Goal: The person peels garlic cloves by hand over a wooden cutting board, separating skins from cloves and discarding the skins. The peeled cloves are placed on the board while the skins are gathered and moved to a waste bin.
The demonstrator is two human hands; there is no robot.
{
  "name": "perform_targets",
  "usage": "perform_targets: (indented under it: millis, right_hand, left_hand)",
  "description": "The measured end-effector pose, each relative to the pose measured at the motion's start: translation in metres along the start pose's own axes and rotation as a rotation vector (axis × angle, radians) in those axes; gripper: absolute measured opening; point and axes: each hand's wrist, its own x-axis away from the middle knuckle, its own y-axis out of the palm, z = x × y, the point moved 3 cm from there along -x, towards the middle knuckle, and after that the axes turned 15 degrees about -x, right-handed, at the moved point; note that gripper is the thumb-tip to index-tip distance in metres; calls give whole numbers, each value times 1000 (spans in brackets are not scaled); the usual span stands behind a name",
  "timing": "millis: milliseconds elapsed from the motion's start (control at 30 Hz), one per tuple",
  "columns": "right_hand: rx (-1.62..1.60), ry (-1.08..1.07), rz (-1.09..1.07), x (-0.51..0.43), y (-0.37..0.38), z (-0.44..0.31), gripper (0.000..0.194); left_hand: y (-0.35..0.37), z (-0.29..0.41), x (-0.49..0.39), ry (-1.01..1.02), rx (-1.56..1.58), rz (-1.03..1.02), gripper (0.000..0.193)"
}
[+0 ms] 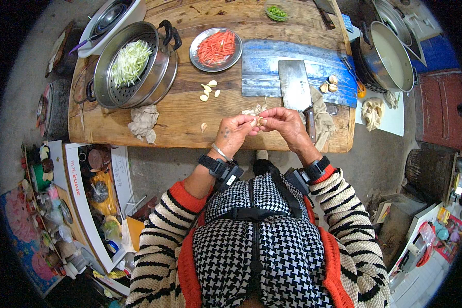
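Note:
My left hand [233,133] and my right hand [285,125] meet above the front edge of the wooden table [169,131], fingertips closed on a small garlic clove [258,121]. Papery garlic skins [256,109] lie just behind my fingers. Several peeled garlic cloves [206,90] rest farther back on the left, and a single clove [203,127] lies nearer the edge. To the right, a cleaver [294,86] lies with its blade on a blue board [261,69] and its handle beside my right hand. Several unpeeled cloves [330,84] sit on that board.
A steamer pot [163,82] holding pale green shreds stands at left, with a crumpled cloth [143,122] before it. Behind are a metal plate [215,69] of orange-red shreds and a bowl [278,11] of chopped greens. Another cloth [323,123] lies beneath the cleaver; a large pot [392,57] stands right.

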Motion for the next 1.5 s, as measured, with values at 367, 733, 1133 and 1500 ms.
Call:
perform_targets:
  millis: [367, 733, 1133, 1500]
  right_hand:
    - [-29, 21, 4, 0, 1, 4, 17]
    - [-72, 19, -5, 2, 3, 3, 19]
    - [-225, 38, 153, 0, -22, 14, 18]
    - [-194, 91, 230, 7, -44, 23, 17]
  left_hand:
    - [-2, -6, -1, 27, -39, -16, 19]
    - [-1, -4, -2, -30, 48, 83, 14]
    - [-8, -19, -25, -67, 80, 131, 16]
    - [-14, -47, -63, -169, -116, 83, 18]
